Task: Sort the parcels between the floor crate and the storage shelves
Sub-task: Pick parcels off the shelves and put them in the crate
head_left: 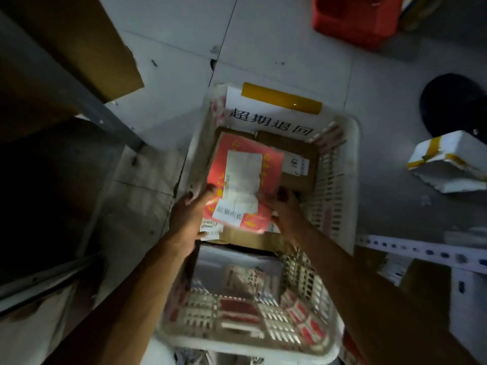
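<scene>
— Two sets of storage shelves are seen flanking a white floor crate, which is packed with parcels. What is being handled?

— A red parcel with a white label is held over the brown boxes inside the crate. Its near left edge is gripped by the left hand, fingers curled round it; its near right corner is gripped by the right hand.

— How should the step be done well?

— Probably the parcel should be kept level and lifted straight up until the lattice walls are cleared, with the loose label not snagged.

— What room is left for moving?

— Bare floor is seen on the left, between crate and shelf upright. A foam box lies well apart on the right, a red bin beyond. The perforated shelf rail near the right forearm should be avoided.
</scene>
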Demonstrator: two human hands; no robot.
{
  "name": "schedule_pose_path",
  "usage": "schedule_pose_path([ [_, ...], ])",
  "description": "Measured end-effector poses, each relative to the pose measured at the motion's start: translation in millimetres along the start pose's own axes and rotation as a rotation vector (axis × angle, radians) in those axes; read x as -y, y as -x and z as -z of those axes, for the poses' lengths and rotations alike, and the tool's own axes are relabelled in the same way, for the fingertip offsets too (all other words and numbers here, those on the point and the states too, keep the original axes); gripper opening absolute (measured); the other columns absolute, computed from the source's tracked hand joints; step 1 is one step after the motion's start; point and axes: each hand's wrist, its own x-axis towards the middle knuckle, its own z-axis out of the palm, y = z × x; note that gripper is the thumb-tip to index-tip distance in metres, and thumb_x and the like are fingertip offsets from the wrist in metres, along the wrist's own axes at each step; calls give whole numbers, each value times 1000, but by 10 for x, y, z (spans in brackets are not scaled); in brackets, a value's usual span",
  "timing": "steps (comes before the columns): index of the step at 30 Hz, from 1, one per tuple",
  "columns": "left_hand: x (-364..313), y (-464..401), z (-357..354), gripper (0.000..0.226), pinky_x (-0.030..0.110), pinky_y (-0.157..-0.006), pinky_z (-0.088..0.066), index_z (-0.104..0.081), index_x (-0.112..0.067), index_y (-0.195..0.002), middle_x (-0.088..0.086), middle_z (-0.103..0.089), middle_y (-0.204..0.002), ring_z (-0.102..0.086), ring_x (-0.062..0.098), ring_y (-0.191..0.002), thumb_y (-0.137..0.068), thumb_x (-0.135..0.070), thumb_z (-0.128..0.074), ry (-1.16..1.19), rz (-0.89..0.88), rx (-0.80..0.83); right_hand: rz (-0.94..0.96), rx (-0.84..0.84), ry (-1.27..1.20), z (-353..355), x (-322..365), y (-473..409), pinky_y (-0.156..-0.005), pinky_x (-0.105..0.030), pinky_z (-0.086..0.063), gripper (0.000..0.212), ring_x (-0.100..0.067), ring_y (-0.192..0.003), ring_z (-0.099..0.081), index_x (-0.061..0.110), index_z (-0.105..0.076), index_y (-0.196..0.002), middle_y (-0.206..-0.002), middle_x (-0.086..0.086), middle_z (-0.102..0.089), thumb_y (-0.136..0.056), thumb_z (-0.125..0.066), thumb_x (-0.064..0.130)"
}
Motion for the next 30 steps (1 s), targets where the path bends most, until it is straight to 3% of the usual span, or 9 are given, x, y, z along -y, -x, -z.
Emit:
schedule_pose_path([
  [2, -109, -59, -198, 42, 48, -83, -62, -68, -25, -113, 7, -63, -109, -63, 26, -87, -86, -57, -73, 115, 138, 71, 41, 25, -3, -115, 250, -251, -80, -48, -62, 77, -31, -103, -72, 13, -54, -126, -124, -14, -69, -61, -90, 35],
  [7, -299, -472, -680, 39, 34, -75, -63, -58, -4, -127, 22, -68, -122, -73, 24, -92, -100, -32, -61, 496, 137, 136, 99, 79, 38, -262, 543, -999, -89, -58, -59, 76, -32, -114, -68, 17, -34, -135, -136, -13, -59, -80, -85, 26],
  [10, -217, -766, -843, 12, 21, -52, -55, -60, -6, -104, 11, -71, -85, -66, 23, -76, -106, -13, -51, 518, 124, 109, 85, 49, 190, -281, 489, -1386, -101, -57, -53, 83, -33, -123, -61, 17, -24, -150, -146, -13, -52, -89, -77, 32],
  [12, -65, -932, -899, 24, 17, -37, -44, -57, -13, -88, 7, -60, -74, -58, 14, -63, -106, -6, -44, 474, 104, 107, 94, 5, 261, -277, 341, -1517, -104, -55, -50, 81, -33, -125, -58, 19, -22, -153, -149, -12, -49, -93, -72, 38],
  [15, 136, -980, -905, 20, 20, -66, -60, -63, -22, -107, -1, -66, -94, -66, 10, -82, -106, -8, -49, 461, 34, 107, 142, -29, 302, -309, 215, -1514, -97, -51, -55, 74, -28, -117, -62, 27, -26, -153, -145, -5, -51, -95, -67, 46],
  [19, 167, -877, -853, 26, 29, -91, -58, -59, -26, -121, -10, -65, -93, -67, 6, -85, -104, -7, -52, 360, -44, 126, 178, -6, 311, -422, 245, -1388, -89, -44, -58, 50, -17, -107, -63, 35, -34, -151, -135, 6, -56, -104, -52, 35],
  [22, 48, -714, -746, 47, 36, -95, -55, -49, -20, -146, -4, -63, -113, -64, 15, -95, -103, -3, -52, 169, -92, 125, 184, -9, 411, -445, 240, -1175, -101, -51, -52, 44, -23, -117, -59, 32, -43, -146, -123, 9, -61, -104, -52, 25],
  [26, -74, -344, -486, 41, 39, -87, -55, -61, -18, -130, 0, -63, -95, -64, 26, -99, -99, 6, -50, -78, -133, 85, 218, -53, 763, -428, 283, -693, -76, -32, -54, 36, -21, -101, -60, 22, -49, -140, -122, 1, -60, -106, -44, 32],
  [30, -100, 270, -167, 43, 49, -95, -56, -59, -14, -137, 13, -63, -136, -66, 37, -115, -96, -2, -51, -407, -185, -13, 145, -109, 889, -457, 411, 103, -67, -35, -54, 35, -12, -81, -53, 30, -49, -137, -100, 5, -55, -103, -53, 25],
])
